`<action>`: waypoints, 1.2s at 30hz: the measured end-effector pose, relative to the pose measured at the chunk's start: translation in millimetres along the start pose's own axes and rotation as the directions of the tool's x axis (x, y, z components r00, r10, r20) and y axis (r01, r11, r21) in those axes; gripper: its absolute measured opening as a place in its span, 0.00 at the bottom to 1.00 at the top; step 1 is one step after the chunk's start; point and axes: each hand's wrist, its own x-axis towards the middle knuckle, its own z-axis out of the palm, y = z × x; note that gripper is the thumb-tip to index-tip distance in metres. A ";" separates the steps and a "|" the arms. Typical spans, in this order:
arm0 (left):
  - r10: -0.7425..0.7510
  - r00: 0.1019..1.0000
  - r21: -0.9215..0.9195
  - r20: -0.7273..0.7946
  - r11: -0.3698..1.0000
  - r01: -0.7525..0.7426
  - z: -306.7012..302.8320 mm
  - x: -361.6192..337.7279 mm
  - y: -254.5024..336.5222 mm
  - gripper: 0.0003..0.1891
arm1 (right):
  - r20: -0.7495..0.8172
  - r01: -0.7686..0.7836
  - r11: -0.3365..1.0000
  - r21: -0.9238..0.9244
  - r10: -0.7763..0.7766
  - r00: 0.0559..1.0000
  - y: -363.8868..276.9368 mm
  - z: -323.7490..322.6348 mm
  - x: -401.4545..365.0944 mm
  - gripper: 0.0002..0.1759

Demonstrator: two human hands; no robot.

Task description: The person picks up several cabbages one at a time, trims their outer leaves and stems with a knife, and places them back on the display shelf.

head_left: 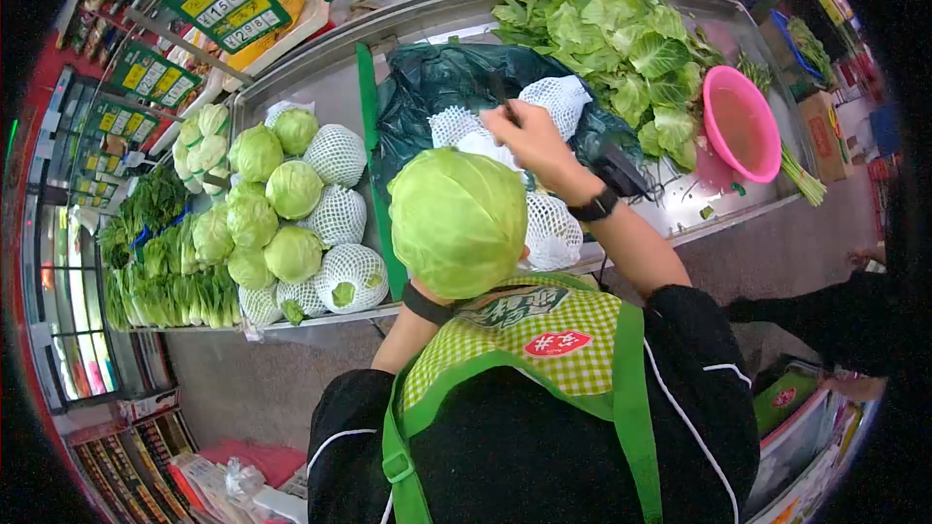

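A pale green cabbage (458,223) is held up close to my chest. My left hand (525,252) supports it from below, mostly hidden behind it, with only a bit of finger showing at its right side. Just beyond the cabbage, my right hand (536,144) is closed around a slim dark-handled knife (511,113), whose blade is hard to make out. Under and past that hand are white foam-net sleeves (557,99) on dark green plastic sheeting (437,78). A net-wrapped cabbage (551,233) lies beside the held one, partly covered by my right forearm.
Left of a green divider (369,126), bare cabbages (293,189) and netted ones (337,215) are stacked. Loose outer leaves (621,39) heap at the back right, next to a pink basin (743,126). Leafy greens (160,281) line the far left. A person in dark clothing (835,320) stands at right.
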 end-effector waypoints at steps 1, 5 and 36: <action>-0.173 0.985 -0.333 0.002 0.929 0.164 2.8 1.4 -4.6 0.38 | -0.061 0.042 0.999 0.033 -0.040 0.997 -4.1 -3.1 -8.2 0.13; -0.175 0.984 -0.084 -0.020 0.981 0.173 -2.7 -2.7 -14.8 0.28 | -0.113 0.399 0.915 0.061 -0.391 0.913 -14.3 -2.7 -54.6 0.03; -0.204 0.976 -0.666 0.075 0.718 0.202 5.6 -16.3 -27.0 0.30 | -0.186 0.410 0.911 -0.032 -0.409 0.894 -41.8 -6.1 -41.8 0.03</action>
